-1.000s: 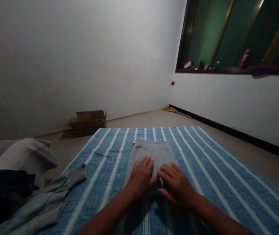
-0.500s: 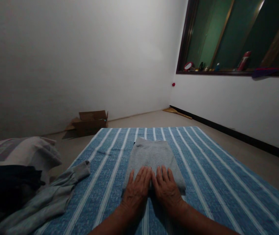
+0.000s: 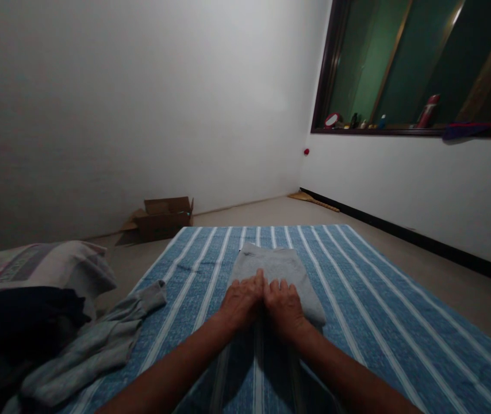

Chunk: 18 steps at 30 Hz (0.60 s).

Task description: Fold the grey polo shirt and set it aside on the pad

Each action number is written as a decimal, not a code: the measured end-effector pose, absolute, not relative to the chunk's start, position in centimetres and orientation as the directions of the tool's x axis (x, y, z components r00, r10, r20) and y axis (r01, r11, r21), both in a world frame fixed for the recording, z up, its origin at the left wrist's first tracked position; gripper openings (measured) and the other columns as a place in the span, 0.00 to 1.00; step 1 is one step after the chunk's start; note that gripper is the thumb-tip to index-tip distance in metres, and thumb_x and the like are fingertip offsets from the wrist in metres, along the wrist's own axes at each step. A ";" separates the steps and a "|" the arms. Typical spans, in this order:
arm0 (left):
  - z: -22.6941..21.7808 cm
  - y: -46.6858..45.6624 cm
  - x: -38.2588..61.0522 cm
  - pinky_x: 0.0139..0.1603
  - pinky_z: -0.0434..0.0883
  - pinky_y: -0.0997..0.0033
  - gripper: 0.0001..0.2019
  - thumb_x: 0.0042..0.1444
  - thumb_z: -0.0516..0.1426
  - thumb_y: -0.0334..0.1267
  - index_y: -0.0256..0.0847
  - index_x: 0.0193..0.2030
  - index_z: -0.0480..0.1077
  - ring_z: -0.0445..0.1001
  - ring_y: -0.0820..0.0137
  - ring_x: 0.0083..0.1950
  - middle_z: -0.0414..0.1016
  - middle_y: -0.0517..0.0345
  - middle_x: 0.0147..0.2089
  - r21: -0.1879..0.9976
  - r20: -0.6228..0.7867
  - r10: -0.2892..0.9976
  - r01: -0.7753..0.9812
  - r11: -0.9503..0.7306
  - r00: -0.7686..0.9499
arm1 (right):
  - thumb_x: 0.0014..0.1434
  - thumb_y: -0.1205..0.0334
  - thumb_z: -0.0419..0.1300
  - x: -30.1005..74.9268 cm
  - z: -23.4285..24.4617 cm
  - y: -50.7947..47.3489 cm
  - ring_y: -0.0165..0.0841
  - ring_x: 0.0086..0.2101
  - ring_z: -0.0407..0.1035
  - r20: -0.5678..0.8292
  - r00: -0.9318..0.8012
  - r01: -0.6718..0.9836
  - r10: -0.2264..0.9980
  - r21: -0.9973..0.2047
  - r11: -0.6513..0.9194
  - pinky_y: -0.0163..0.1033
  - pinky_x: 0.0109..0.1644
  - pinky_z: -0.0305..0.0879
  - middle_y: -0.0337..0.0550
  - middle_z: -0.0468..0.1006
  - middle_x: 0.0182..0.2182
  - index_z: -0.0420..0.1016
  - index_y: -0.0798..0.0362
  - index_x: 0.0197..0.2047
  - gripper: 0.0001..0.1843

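Note:
A folded grey garment (image 3: pixel 277 265) lies in the middle of a blue mat with white stripes (image 3: pixel 379 322). My left hand (image 3: pixel 242 297) and my right hand (image 3: pixel 284 303) rest side by side on the garment's near half, palms down, fingers stretched flat and pointing away from me. The two hands touch at the thumbs. Neither hand holds anything. My forearms reach in from the bottom edge over the mat.
A loose grey garment (image 3: pixel 94 345) lies over the mat's left edge beside a pile of dark clothes (image 3: pixel 16 328) and a pale pillow (image 3: pixel 51 267). A cardboard box (image 3: pixel 163 217) stands by the far wall. Small items line the window sill (image 3: pixel 401 130) on the right.
Both hands slid forward along the folded garment, from its near edge to about its middle, staying flat and close together. The view shifted slightly.

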<state>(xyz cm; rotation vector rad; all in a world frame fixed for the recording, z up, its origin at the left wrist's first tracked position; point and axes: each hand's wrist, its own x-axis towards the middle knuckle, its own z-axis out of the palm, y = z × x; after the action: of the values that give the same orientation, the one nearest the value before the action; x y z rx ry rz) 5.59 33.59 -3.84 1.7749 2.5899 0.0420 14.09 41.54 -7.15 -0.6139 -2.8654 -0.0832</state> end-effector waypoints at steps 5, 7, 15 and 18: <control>-2.2 31.7 6.2 0.64 0.55 0.44 0.24 0.54 0.48 0.26 0.33 0.59 0.62 0.63 0.54 0.63 0.66 0.39 0.61 0.087 0.454 0.852 0.964 0.250 -0.262 | 0.62 0.68 0.47 14.0 -2.0 43.6 0.42 0.39 0.74 0.140 -0.912 0.385 0.385 -0.028 0.922 0.42 0.37 0.66 0.51 0.78 0.40 0.70 0.52 0.50 0.17; -2.8 30.1 6.9 0.64 0.57 0.51 0.20 0.57 0.49 0.29 0.37 0.56 0.65 0.63 0.58 0.63 0.68 0.43 0.60 0.206 0.657 0.699 0.959 0.192 -0.282 | 0.59 0.68 0.50 14.1 -0.2 44.7 0.41 0.39 0.74 0.135 -0.916 0.378 0.378 -0.025 0.926 0.39 0.37 0.64 0.49 0.79 0.40 0.71 0.51 0.47 0.15; -7.8 30.5 9.0 0.47 0.73 0.55 0.20 0.57 0.53 0.50 0.42 0.53 0.68 0.70 0.54 0.56 0.72 0.46 0.54 0.980 -0.125 0.505 -0.186 -0.072 -0.854 | 0.53 0.68 0.52 14.7 6.9 43.9 0.41 0.39 0.74 0.162 -0.938 0.314 0.307 0.019 0.949 0.37 0.36 0.61 0.52 0.79 0.39 0.73 0.52 0.44 0.16; -7.7 32.1 9.5 0.48 0.72 0.59 0.23 0.59 0.52 0.51 0.46 0.59 0.63 0.67 0.58 0.60 0.69 0.50 0.59 0.903 -0.134 0.481 -0.307 -0.300 -0.866 | 0.54 0.65 0.53 16.2 8.8 41.3 0.40 0.37 0.74 0.188 -0.954 0.240 0.236 0.000 0.971 0.38 0.35 0.60 0.51 0.79 0.37 0.74 0.52 0.42 0.13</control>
<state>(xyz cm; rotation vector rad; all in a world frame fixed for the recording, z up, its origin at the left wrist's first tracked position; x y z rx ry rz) 9.45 32.13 -7.73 0.2212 1.4680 2.1893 16.17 41.33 8.75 -0.3568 -2.9324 -0.0340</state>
